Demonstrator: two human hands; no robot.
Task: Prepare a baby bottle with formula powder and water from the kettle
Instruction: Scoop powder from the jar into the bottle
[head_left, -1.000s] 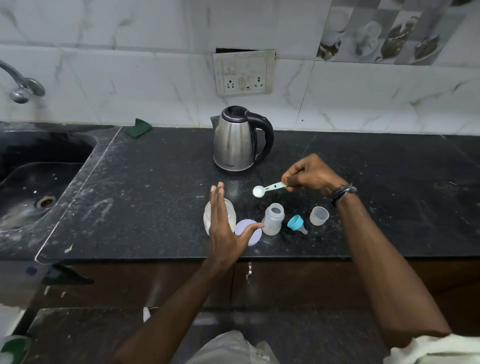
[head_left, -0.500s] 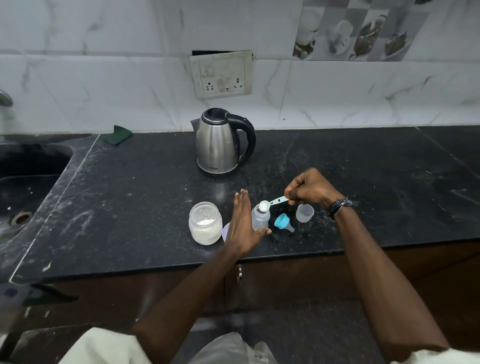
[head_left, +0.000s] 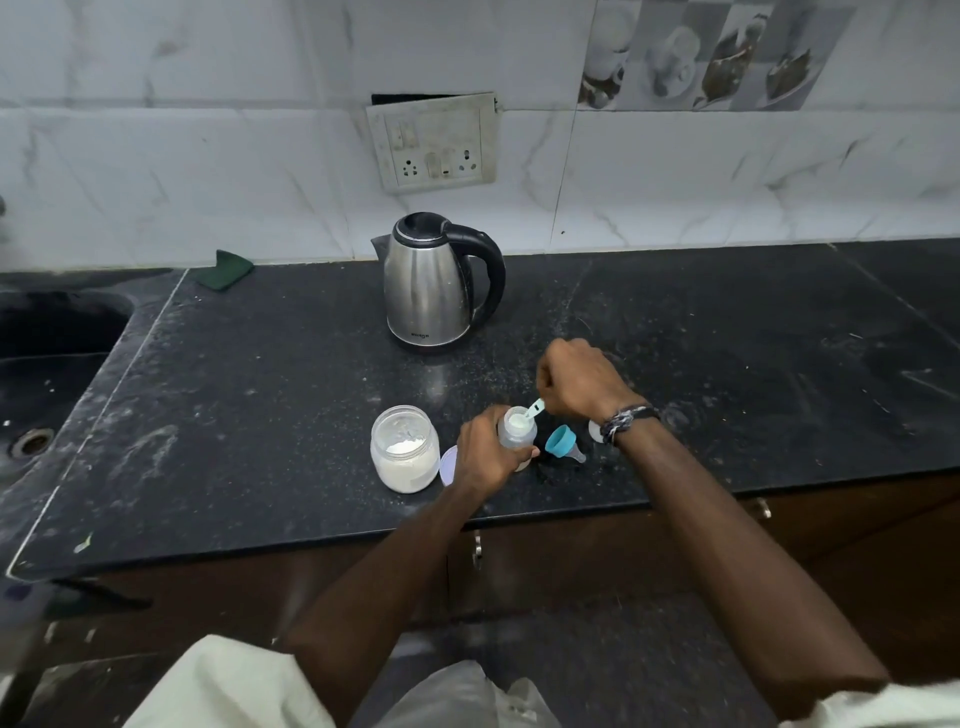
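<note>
Since the earlier frame our left hand (head_left: 485, 453) closed around the bottle (head_left: 517, 434); right hand (head_left: 582, 384) pinches the scoop (head_left: 524, 414), tipped at its mouth.

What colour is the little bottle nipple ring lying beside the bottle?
Teal blue, with a clear nipple tip: the ring shows best in the head view.

Both hands (head_left: 488, 449) closed, near together
</note>
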